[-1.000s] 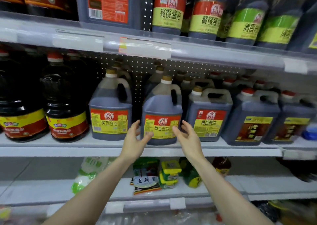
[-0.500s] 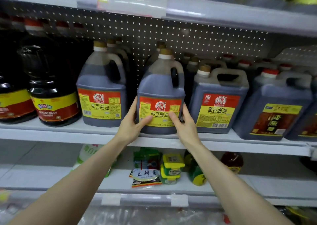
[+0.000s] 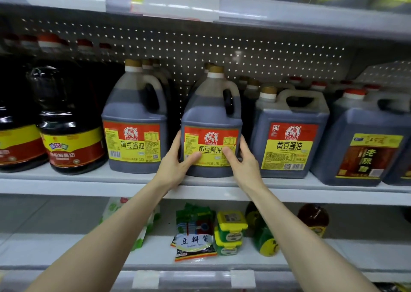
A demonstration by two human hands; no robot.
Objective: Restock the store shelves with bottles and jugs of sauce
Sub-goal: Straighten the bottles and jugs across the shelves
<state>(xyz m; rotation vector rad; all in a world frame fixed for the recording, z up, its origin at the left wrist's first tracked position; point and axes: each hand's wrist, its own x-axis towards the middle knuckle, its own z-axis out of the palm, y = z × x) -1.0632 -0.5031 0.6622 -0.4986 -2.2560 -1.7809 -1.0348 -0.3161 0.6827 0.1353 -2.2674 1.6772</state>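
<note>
1. Soy sauce jug [image 3: 211,118] stands upright at the front edge of the middle shelf [image 3: 89,180], held between both hands at its lower half.
2. Left hand [image 3: 175,165] grips the jug's left side, thumb laid across the front of the label and fingers wrapped round the corner out of sight.
3. Right hand [image 3: 244,165] mirrors it on the right side, thumb on the label and fingers curled behind the edge, so the two-handed grip is clamped on the jug.
4. Both bare forearms reach up from the bottom of the view, converging on the jug.
5. Its red-and-yellow label reads 黄豆酱油, with 1.75L in small print; the cap is tan over a white collar, and the handle faces right.
6. Matching jug [image 3: 133,136] with the same label stands near on the left, apart from the held one.
7. Square jug [image 3: 289,140], also marked 黄豆酱油, stands just beside it on the right.
8. Further right, the vinegar jug [image 3: 364,153] reads 老陈醋.
9. On the lower shelf, a sauce packet [image 3: 194,240] reads 豆瓣酱.
</note>
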